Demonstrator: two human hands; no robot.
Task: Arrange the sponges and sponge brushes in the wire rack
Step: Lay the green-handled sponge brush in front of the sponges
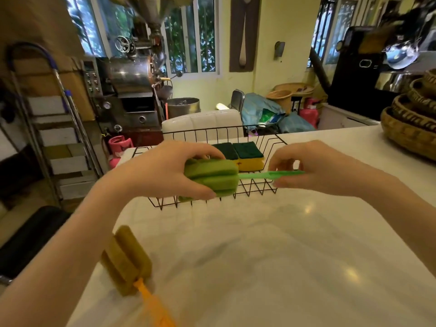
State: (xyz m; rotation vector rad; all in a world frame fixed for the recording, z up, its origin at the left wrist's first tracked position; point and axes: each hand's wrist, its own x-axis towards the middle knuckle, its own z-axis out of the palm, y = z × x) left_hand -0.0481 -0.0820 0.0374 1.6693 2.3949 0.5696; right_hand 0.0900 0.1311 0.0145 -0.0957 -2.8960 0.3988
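A black wire rack (257,188) stands on the white marble counter (259,244). Two yellow sponges with dark green scouring tops (247,153) lie side by side at its far right. I hold a green sponge brush (212,177) level over the rack's front part. My left hand (162,171) grips its foam head, and my right hand (313,168) pinches its green plastic handle. An orange-handled sponge brush (128,260) with a brownish-yellow foam head lies on the counter near the left edge, under my left forearm.
Stacked woven baskets (410,119) sit at the counter's right end. The counter's left edge drops to the floor, where a stepladder (54,128), a metal roasting machine (132,86) and a pink gas cylinder (116,145) stand. A white chair back (203,122) is behind the rack.
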